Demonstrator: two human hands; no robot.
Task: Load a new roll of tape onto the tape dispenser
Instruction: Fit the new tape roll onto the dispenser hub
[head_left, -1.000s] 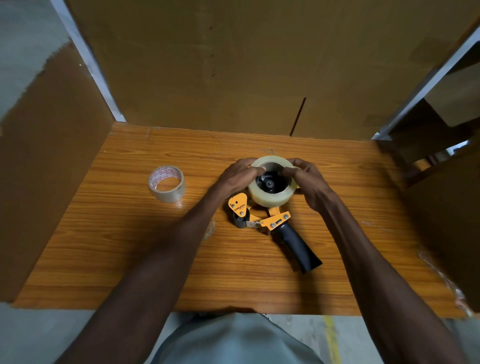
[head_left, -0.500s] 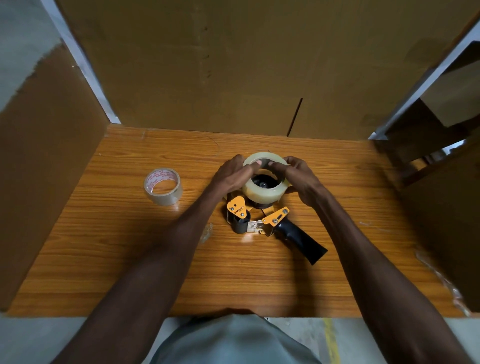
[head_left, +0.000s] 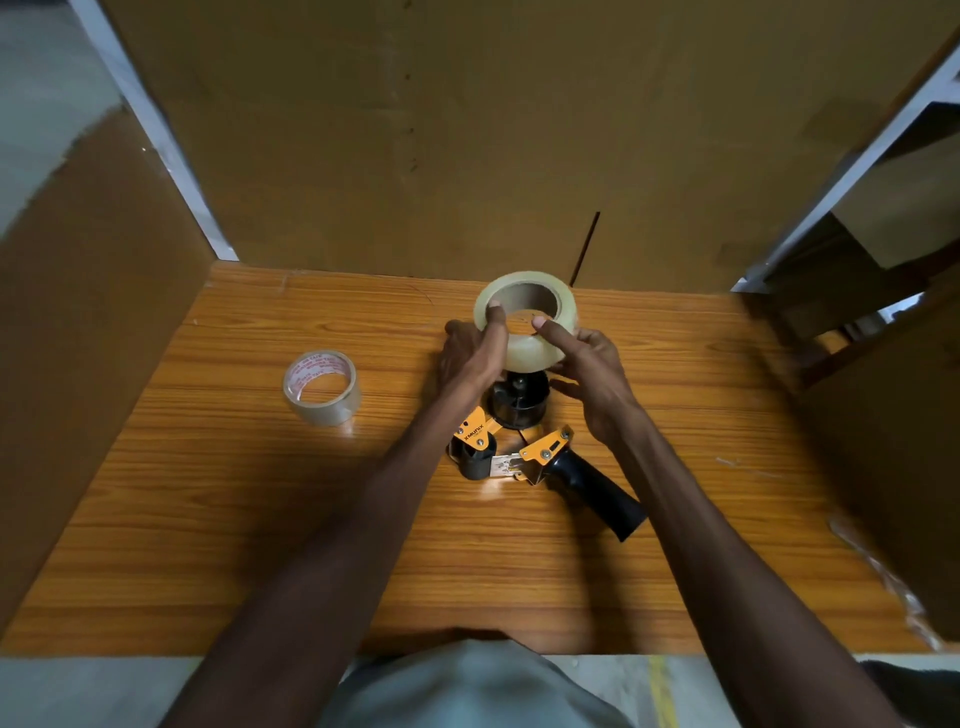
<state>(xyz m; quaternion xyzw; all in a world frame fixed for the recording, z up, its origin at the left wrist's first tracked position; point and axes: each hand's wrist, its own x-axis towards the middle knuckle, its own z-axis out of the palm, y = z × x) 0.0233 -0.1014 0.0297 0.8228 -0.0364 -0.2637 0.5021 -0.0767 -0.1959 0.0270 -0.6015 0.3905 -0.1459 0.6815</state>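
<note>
A thick roll of clear tape (head_left: 535, 349) with a brown cardboard core is held in the air just above the dispenser's black spool hub (head_left: 519, 402). My left hand (head_left: 470, 358) grips its left side with the thumb inside the core. My right hand (head_left: 587, 369) holds its right side, thumb on the rim. The orange and black tape dispenser (head_left: 530, 452) lies on its side on the wooden table (head_left: 260, 519), with its black handle (head_left: 597, 493) pointing toward the near right. The hub is bare.
A second, thinner clear tape roll with red print (head_left: 322, 387) stands on the table to the left. Brown cardboard walls close in the back, left and right. Crumpled clear film (head_left: 883, 571) lies at the right table edge.
The thick roll sat around the hub a second ago. Both hands have lifted it up and off, so the black hub is now exposed below it.
</note>
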